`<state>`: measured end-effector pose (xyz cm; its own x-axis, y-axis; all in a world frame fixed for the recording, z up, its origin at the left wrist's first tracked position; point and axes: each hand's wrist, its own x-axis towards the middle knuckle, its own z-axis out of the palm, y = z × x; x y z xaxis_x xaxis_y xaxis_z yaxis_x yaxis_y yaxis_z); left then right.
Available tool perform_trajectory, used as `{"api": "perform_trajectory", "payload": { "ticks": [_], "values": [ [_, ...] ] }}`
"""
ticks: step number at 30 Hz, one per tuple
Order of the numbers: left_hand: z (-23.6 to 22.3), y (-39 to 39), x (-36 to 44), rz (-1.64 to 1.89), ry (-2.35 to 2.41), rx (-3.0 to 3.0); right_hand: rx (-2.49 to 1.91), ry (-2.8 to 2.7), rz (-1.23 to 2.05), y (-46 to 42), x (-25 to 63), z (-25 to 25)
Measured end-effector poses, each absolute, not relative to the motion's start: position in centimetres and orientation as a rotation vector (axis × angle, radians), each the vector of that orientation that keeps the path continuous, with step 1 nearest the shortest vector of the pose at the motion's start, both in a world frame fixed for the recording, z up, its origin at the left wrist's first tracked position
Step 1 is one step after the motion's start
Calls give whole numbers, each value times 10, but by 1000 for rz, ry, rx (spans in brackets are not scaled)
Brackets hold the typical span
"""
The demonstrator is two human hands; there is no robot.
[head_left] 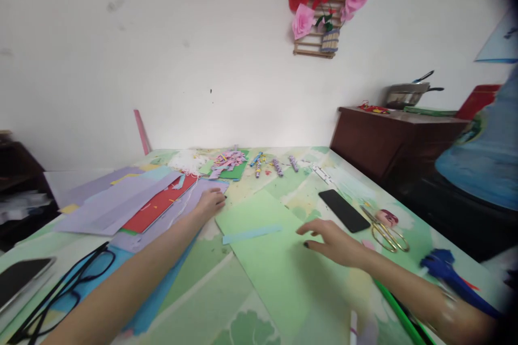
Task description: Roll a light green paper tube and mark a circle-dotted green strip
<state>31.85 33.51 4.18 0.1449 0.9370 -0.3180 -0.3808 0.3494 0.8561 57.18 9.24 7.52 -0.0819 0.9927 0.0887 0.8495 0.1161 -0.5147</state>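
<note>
A light green sheet of paper (267, 275) lies at an angle on the table, with a narrow pale blue paper strip (251, 235) across it. Above the sheet's right part is my right hand (334, 240), thumb and fingers apart and holding nothing. My left hand (211, 202) is farther off to the left, over the edge of a lavender sheet (220, 185). Its fingers are loosely bent, and nothing shows in them; whether they press on the paper I cannot tell.
Coloured sheets, including a red one (162, 202), and black-framed glasses (76, 280) lie left. Pink paper scraps (230, 160) and patterned rolls (277, 167) are at the back. To the right are a black phone (343, 210), gold-handled scissors (386, 232) and a blue tool (453, 275).
</note>
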Motion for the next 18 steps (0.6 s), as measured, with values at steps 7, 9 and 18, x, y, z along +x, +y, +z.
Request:
{"api": "perform_trajectory", "payload": {
  "ticks": [7, 9, 18],
  "values": [
    [35, 205, 271, 862, 895, 1862, -1878, -2215, 402, 178, 533, 48],
    [32, 182, 263, 765, 839, 2238, -1898, -2228, 417, 184, 525, 42],
    [31, 118, 297, 467, 97, 2923, -2041, -2153, 284, 170, 520, 30]
  ]
}}
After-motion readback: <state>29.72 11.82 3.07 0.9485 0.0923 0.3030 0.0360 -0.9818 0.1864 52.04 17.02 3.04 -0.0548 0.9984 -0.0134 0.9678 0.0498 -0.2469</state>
